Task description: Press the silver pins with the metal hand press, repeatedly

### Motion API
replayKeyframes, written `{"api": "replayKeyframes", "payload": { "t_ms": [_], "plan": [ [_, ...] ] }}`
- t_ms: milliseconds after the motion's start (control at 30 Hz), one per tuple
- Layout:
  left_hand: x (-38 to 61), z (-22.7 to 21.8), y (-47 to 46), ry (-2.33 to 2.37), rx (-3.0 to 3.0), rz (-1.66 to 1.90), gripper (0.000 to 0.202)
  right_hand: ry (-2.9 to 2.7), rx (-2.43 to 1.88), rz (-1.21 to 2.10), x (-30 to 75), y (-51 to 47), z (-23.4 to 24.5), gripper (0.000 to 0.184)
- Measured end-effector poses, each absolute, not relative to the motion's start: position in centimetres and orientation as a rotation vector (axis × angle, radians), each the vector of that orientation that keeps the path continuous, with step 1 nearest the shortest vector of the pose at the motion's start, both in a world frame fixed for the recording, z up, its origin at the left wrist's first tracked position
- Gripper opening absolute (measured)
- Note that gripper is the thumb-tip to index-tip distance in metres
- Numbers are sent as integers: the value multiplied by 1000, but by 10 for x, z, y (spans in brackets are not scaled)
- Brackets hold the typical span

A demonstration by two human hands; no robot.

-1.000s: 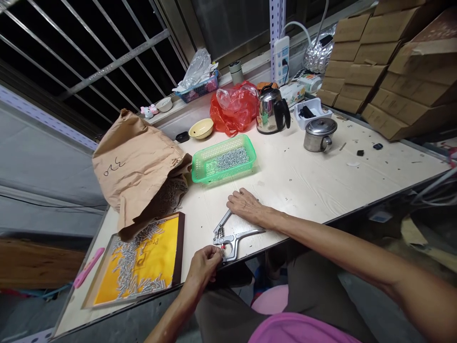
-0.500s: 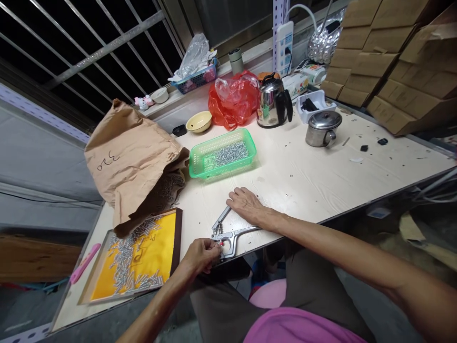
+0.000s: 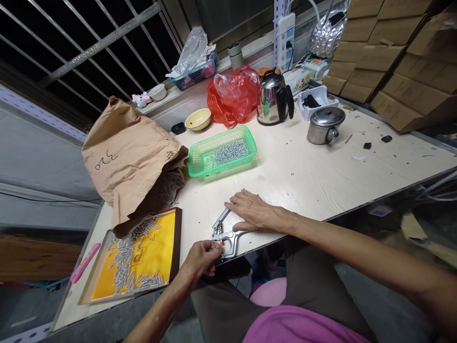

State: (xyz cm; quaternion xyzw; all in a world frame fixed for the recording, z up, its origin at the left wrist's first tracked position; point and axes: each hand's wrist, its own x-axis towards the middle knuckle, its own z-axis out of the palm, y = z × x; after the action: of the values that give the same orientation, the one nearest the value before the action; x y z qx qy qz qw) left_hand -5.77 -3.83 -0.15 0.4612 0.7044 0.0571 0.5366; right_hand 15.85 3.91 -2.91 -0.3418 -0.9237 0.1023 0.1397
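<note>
A silver hand-press tool (image 3: 228,236) with a spring and two long handles lies at the table's front edge. My right hand (image 3: 254,210) rests over its handles, fingers stretched out and thumb apart. At the tool's jaw, beside a small red part, my left hand (image 3: 204,257) is closed in a pinch; what its fingertips hold is hidden. Left of it is a shallow tray (image 3: 176,243) with a yellow bottom, where many small silver metal pins (image 3: 123,259) lie loose. A green plastic basket (image 3: 223,170) farther back holds more small metal pieces.
A brown paper bag (image 3: 128,157) lies tilted above the tray, its mouth full of pins. Behind are a yellow bowl (image 3: 198,119), a red plastic bag (image 3: 232,97), a kettle (image 3: 272,102) and a lidded metal cup (image 3: 324,126). A pink-handled tool (image 3: 84,263) lies at left.
My right hand has loosened from its curled hold on the tool's handle, its fingers now stretched and thumb spread. My left hand stays at the jaw.
</note>
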Motion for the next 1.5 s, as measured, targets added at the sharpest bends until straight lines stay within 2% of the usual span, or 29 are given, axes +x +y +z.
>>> {"api": "replayKeyframes", "payload": {
  "t_ms": [67, 167, 300, 500, 600, 700, 833, 933, 1067, 1200, 1500],
  "plan": [
    [-57, -1, -39, 1682, 1092, 143, 54, -2691, -931, 328, 164, 35, -29, 83],
    [-55, 1, -40, 1694, 1090, 149, 54, -2734, -888, 320, 168, 32, -29, 91],
    [-55, 0, -40, 1708, 1090, 153, 55, -2744, -920, 333, 168, 25, -20, 82],
    [-62, -1, -47, 1742, 1159, 98, 54, -2658, -1000, 420, 167, 6, -9, 56],
    [-57, 3, -54, 1844, 1635, 175, 40, -2604, -1042, 444, 165, 0, -13, 56],
    [-41, 5, -52, 1694, 2240, 321, 25, -2580, -1039, 430, 163, -2, -19, 63],
    [-22, -4, -30, 1369, 2554, 215, 55, -2541, -1011, 456, 164, -3, -20, 69],
    [-21, -10, -12, 1271, 2553, 79, 66, -2525, -971, 517, 172, -3, -15, 76],
    [-23, -8, -4, 1281, 2586, -28, 79, -2583, -1217, 524, 190, -3, -10, 82],
    [-10, 0, -7, 1295, 2619, -81, 77, -2658, -1293, 477, 200, -6, -6, 63],
    [10, 3, 4, 1173, 2556, 7, 25, -2606, -1305, 300, 191, -16, -8, 28]
  ]
}}
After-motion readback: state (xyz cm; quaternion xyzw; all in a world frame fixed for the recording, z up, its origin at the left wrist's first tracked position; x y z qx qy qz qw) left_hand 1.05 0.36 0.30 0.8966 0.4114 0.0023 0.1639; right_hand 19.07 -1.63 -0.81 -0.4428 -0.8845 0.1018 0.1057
